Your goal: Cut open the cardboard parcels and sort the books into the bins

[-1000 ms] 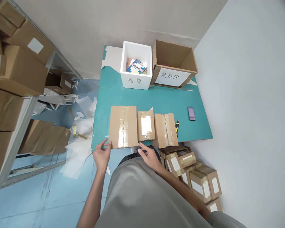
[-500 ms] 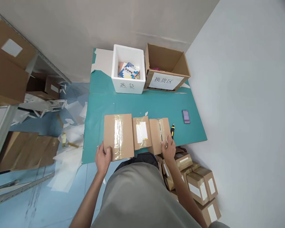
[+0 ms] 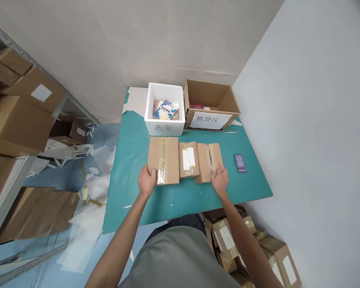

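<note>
Three taped cardboard boxes stand in a row on the green table, pressed side by side. My left hand grips the near left corner of the large box, its thumb on the top. At the other end, my right hand holds the right-hand box by its near right side, fingers over the edge. Between these two sits the small box with a white label, which neither hand touches. A dark slit line runs along the tape of the right-hand box. The fingertips under the sides are hidden.
Behind the row stand a white foam box holding booklets and an open carton with a written label. A blurred purple item lies on the green table at right. Parcels are piled below; shelving with cartons stands left.
Both hands have pushed the row of boxes away from me, from the table's near edge towards the foam box. The view has tilted up. The yellow-and-black cutter beside the right-hand box no longer shows.
</note>
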Motion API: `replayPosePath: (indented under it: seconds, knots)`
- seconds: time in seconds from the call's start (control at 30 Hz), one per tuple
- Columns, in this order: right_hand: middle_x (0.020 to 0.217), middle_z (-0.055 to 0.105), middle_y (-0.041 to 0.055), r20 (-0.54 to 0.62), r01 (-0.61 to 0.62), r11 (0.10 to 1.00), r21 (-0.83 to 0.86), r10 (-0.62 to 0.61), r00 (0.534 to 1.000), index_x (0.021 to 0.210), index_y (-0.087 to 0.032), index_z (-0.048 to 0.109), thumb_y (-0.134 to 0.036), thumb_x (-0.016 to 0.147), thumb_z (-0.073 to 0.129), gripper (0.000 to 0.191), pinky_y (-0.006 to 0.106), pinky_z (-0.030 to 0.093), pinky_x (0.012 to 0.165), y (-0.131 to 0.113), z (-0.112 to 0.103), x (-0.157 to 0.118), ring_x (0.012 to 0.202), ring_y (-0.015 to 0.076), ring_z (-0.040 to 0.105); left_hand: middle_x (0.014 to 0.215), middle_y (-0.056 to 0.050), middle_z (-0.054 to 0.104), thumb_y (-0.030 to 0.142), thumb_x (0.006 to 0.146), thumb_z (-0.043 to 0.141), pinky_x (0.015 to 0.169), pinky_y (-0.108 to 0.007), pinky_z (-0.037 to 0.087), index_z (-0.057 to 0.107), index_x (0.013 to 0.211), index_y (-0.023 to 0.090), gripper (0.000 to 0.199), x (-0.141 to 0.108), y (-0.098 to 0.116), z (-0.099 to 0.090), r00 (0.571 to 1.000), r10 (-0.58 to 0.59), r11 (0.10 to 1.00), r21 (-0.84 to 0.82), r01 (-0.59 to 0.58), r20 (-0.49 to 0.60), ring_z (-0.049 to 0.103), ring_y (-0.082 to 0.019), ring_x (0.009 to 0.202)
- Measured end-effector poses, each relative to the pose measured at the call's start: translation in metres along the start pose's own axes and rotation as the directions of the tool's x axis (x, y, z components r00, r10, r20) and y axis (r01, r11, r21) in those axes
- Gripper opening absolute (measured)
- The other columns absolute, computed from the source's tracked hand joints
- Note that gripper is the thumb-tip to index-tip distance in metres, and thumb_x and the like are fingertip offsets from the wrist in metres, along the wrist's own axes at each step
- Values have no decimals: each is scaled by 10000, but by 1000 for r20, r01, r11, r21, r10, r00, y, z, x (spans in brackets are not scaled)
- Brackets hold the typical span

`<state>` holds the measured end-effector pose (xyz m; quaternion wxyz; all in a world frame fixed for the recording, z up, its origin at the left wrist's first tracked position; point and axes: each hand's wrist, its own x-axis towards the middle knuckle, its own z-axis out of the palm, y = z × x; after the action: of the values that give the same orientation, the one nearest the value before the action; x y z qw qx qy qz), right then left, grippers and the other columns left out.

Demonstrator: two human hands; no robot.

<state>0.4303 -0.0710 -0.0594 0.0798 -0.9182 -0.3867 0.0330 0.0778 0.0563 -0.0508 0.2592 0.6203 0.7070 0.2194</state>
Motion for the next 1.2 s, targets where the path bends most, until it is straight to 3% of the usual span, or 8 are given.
replayPosePath:
  seconds: [0.2, 0.37, 1.2]
  knots:
    - [1564, 488, 258, -36, 25, 998, -51, -27, 999, 1685, -212, 373, -576, 1096, 343, 693, 519, 439, 1076, -20, -1, 77, 1382, 382, 498, 1335, -250, 664, 381, 1002, 425, 978, -480, 510, 579, 1457, 106, 554, 53, 44, 24, 999, -28, 999, 23, 29, -15, 675, -403, 1185]
    - [1551, 504, 248, -78, 33, 998, -61, -38, 996, 1675, -233, 397, -578, 1095, 358, 676, 501, 443, 1056, -23, 8, 106, 1361, 378, 506, 1332, -264, 667, 395, 998, 429, 983, -509, 513, 602, 1419, 102, 542, 74, 59, 35, 999, -39, 998, 43, 41, -30, 672, -418, 1196]
    - [1494, 530, 266, -134, 59, 998, -36, -63, 989, 1667, -200, 414, -532, 1105, 281, 667, 514, 454, 1010, -19, 15, 109, 1288, 393, 533, 1271, -233, 707, 389, 1002, 468, 938, -476, 508, 658, 1311, 125, 448, 75, 54, 43, 995, -41, 994, 94, 50, -95, 696, -396, 1119]
